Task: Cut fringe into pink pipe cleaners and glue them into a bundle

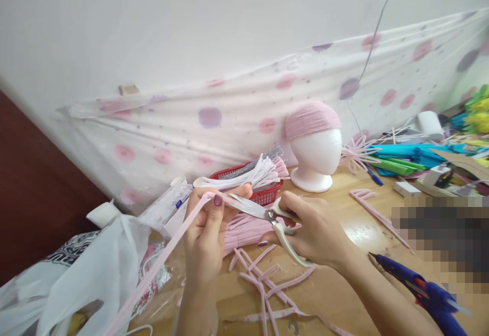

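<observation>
Between the thumb and fingers of my left hand [208,229] a long pink pipe cleaner [168,249] is pinched, its tail running down toward the lower left. My right hand [313,226] grips white-handled scissors [270,215] by their loops. The blade tips reach the fingers of my left hand, close to the held end of the pipe cleaner; whether they touch it I cannot tell. Behind and below the scissors lies a bundle of pink pipe cleaners [242,231]. Several loose pink pieces [263,280] are scattered on the wooden table [332,305] beneath my hands.
A white foam head [315,155] with a pink-wrapped top stands behind. Left of it is a red basket [267,195] with white and silver stems. A blue glue gun [416,282] lies at right, a measuring tape [267,315] in front, a plastic bag [91,275] at left.
</observation>
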### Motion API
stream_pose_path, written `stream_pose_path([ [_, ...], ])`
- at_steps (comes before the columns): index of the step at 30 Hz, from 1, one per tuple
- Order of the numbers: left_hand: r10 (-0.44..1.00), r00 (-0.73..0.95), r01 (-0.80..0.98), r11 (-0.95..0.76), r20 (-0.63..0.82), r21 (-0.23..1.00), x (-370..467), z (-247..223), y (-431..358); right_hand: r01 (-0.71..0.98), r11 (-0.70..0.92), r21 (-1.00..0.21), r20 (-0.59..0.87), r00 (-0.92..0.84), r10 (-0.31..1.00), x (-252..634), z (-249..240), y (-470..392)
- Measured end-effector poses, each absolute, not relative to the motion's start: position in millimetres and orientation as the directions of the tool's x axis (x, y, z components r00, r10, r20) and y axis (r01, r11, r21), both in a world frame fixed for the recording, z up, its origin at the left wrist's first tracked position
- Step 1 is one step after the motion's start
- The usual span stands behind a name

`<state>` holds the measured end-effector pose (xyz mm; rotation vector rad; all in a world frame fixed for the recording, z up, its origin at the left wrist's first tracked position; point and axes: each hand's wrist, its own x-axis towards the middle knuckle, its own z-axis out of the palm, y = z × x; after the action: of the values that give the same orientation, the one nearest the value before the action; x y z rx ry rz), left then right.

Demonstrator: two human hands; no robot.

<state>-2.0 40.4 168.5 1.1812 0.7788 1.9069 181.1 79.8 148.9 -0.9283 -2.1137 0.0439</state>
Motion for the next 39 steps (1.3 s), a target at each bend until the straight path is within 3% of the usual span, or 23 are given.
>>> stream_pose_path([
  [9, 0.845, -0.276, -0.302, -0.528, 0.457, 0.794, -2.5, 167.1, 40.3, 0.611, 0.73, -0.305, 0.687, -0.39, 0.613, 180.0, 148.8, 80.7],
  [16, 0.854, -0.277, -0.343, -0.517, 0.441, 0.784, -2.2, 168.4, 43.0, 0.532, 0.762, -0.368, 0.731, -0.341, 0.591, 182.2, 146.8, 81.5],
  [24, 0.831, -0.304, -0.302, -0.548, 0.466, 0.78, -2.4, 164.1, 45.1, 0.69, 0.708, -0.151, 0.801, -0.334, 0.496, 180.2, 146.4, 79.8],
  [39, 0.847, -0.322, -0.289, -0.513, 0.423, 0.808, 0.3, 166.2, 43.1, 0.735, 0.674, -0.071, 0.836, -0.325, 0.442, 179.8, 144.7, 82.7],
])
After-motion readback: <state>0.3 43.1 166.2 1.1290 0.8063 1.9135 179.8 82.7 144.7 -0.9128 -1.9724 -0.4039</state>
